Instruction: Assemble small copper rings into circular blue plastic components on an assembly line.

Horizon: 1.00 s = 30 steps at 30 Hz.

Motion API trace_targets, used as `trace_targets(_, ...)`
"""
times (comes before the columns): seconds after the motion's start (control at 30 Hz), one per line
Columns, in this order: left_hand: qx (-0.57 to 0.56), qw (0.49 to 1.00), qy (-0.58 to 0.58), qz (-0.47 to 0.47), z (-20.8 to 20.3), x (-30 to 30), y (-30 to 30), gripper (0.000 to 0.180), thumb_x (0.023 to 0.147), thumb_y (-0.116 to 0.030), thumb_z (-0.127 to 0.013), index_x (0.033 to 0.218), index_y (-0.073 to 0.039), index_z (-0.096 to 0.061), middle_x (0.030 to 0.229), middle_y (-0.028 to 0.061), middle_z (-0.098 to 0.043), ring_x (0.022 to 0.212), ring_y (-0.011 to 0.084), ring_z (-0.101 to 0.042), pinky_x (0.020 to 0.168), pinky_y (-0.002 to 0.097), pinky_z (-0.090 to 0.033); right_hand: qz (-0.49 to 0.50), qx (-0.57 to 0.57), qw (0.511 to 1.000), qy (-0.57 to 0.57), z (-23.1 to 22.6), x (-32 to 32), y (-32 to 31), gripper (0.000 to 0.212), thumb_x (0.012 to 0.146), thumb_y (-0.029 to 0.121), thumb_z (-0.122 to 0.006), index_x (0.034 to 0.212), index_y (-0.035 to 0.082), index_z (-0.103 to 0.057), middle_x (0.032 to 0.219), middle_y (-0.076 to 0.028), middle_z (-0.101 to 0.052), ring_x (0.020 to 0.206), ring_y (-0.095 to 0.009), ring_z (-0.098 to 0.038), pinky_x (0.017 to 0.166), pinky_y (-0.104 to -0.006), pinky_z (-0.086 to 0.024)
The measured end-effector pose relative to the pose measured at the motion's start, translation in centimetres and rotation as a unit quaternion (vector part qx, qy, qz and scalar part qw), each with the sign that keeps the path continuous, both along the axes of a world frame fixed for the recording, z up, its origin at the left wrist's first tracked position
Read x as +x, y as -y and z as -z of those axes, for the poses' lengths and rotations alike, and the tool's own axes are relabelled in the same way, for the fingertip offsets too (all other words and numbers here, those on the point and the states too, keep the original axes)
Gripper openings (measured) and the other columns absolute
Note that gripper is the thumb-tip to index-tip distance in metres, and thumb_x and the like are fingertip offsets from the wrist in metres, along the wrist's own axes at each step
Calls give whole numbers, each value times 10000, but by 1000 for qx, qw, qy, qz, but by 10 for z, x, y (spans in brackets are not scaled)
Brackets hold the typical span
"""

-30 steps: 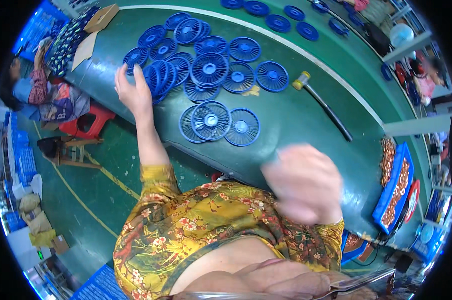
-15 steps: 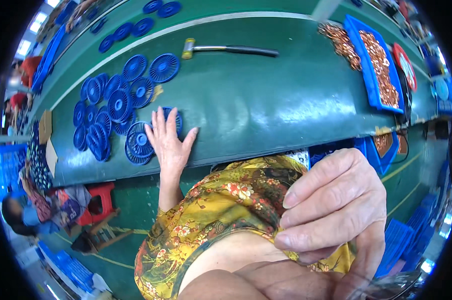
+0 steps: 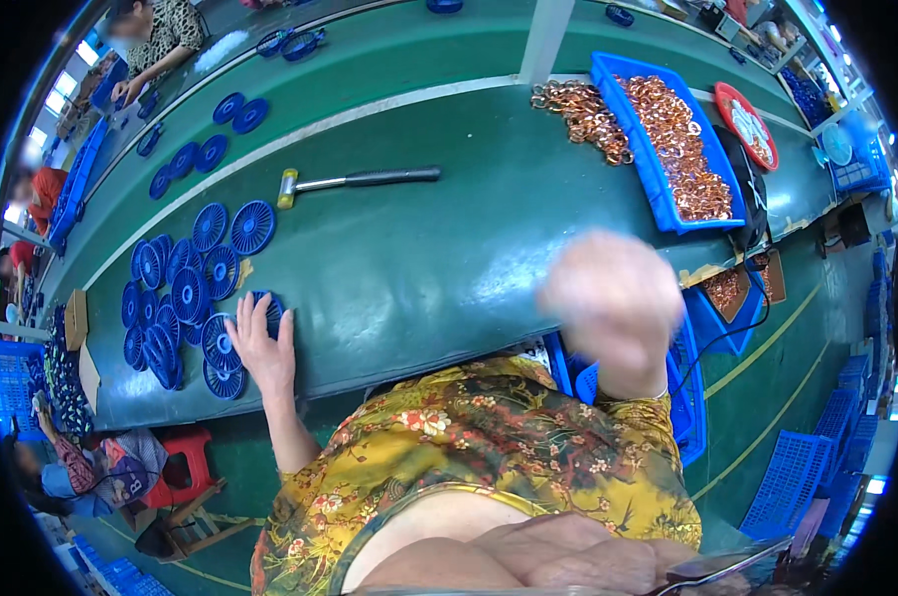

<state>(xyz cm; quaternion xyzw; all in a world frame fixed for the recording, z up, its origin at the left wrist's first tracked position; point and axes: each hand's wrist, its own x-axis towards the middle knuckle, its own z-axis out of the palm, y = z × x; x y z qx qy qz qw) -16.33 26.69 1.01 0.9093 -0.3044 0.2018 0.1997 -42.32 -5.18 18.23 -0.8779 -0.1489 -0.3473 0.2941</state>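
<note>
While your left hand lies flat and spread on the blue discs, steadying them, your right hand blurs mid-air; its grip is unclear, perhaps empty.

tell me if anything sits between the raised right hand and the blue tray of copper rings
Nothing visible does. The right hand is blurred, raised over the green table, and only bare tabletop lies between it and the blue tray of copper rings. The hammer lies well off to the left.
</note>
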Motion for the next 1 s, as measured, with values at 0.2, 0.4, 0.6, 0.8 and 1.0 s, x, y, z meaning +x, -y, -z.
trace_targets(0.2, 28, 997, 52, -50, -4, -12, 16, 422, 795, -290, -711, 1169, -133, -595, 1286, 135, -548, 1280, 331, -432, 1065, 657, -114, 429, -113, 894, -56, 95, 81, 171, 439, 851, 389, -622, 1188, 110, -581, 1206, -142, -572, 1130, -323, -529, 950, -436, -425)
trace_targets(0.4, 113, 979, -52, -161, -7, -21, 34, 604, 816, -429, -662, 1304, -115, -498, 1431, 193, -367, 1354, 373, -302, 1040, 690, -100, 479, -147, 814, -295, 138, 111, 249, 677, 889, 655, -352, 1410, 225, -386, 1469, -98, -344, 1370, -366, -252, 1049, -643, -214)
trace_targets(0.6, 122, 973, -64, -185, -7, -21, 20, 591, 830, -385, -659, 1315, -100, -478, 1399, 206, -407, 1334, 350, -347, 1046, 683, -101, 457, -223, 815, -279, 151, 80, 196, 578, 896, 576, -438, 1368, 242, -434, 1437, -101, -371, 1311, -363, -347, 1007, -662, -245)
trace_targets(0.8, 114, 972, -100, -177, -16, -20, 23, 570, 839, -352, -656, 1325, -109, -483, 1400, 191, -425, 1332, 317, -362, 1077, 642, -98, 453, -164, 851, -208, 112, 89, 190, 444, 887, 544, -491, 1079, 185, -670, 926, -103, -680, 1048, -272, -584, 1006, -638, -227)
trace_targets(1.0, 81, 982, -86, -148, -16, -22, 27, 520, 823, -282, -679, 1278, -87, -520, 1375, 198, -450, 1314, 326, -384, 1089, 606, -135, 584, -88, 784, -192, 115, 157, 262, 335, 842, 402, -583, 883, 89, -696, 917, -161, -672, 845, -310, -654, 774, -449, -474)
